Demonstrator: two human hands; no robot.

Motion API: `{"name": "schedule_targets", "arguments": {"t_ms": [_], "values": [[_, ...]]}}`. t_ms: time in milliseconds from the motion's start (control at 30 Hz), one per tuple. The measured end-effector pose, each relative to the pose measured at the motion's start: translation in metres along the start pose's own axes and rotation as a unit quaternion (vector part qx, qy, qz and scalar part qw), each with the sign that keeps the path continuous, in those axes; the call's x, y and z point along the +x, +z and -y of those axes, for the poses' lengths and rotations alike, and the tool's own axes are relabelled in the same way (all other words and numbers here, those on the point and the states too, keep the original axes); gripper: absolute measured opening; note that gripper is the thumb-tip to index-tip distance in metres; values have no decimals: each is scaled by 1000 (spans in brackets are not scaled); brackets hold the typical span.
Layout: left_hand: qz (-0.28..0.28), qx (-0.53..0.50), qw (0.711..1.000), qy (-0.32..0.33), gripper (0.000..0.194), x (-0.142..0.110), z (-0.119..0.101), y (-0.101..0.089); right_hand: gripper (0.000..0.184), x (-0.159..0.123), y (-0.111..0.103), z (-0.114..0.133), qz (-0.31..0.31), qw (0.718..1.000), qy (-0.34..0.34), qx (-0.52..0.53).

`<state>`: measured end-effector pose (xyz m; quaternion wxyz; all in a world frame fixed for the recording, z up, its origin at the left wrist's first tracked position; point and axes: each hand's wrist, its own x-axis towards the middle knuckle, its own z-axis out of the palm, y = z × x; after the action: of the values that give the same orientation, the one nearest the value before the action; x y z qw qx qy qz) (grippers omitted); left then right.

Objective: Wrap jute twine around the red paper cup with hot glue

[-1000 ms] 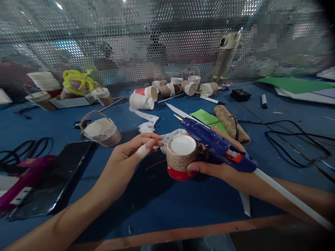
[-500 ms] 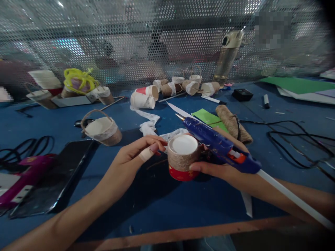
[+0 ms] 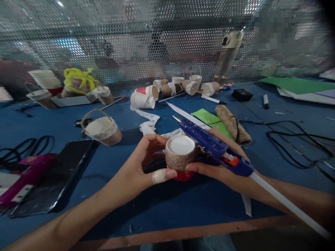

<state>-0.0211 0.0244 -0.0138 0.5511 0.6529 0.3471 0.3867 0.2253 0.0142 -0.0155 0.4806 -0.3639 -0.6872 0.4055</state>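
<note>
A paper cup [image 3: 180, 158], red at its lower part and wrapped with brown twine above, is held upside down between my hands, its white base facing up. My left hand [image 3: 149, 164] grips its left side, thumb in front and fingers behind; a beige bandage circles the thumb. My right hand [image 3: 217, 170] has its thumb on the cup's right side and also carries a blue glue gun [image 3: 211, 143]. The gun's nozzle points up and left, and a long white glue stick sticks out of its rear. The right fingers are mostly hidden behind the gun.
White lace ribbon [image 3: 149, 122] lies behind the cup. A twine roll [image 3: 231, 123] rests on green paper [image 3: 209, 118]. At left are a small twine basket [image 3: 103, 130], a black phone [image 3: 60, 170] and a magenta power strip [image 3: 26, 174]. Black cable [image 3: 288, 129] loops at right.
My left hand has shifted right and closed around the cup, its thumb moving down to the front. The cup and glue gun have moved slightly left.
</note>
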Motion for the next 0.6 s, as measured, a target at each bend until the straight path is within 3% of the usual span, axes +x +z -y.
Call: {"name": "schedule_targets", "arguments": {"t_ms": [133,333,433,500,600], "values": [[-29,2,999,-24,42,-1,-1,3,52,0,0,-1,23,999,-22,-32],[-6,-71,996,-56,33,-2,-4,-5,55,-2,1,-8,-10,999,-23,-22],[16,-76,994,-75,42,-3,-7,-1,57,-1,0,-5,8,998,-30,-58],[-3,-83,993,-88,54,-3,-9,4,53,-1,-1,-1,14,996,-37,-82],[-4,-68,993,-99,56,-3,-11,9,51,-1,0,2,17,995,-43,-91]]}}
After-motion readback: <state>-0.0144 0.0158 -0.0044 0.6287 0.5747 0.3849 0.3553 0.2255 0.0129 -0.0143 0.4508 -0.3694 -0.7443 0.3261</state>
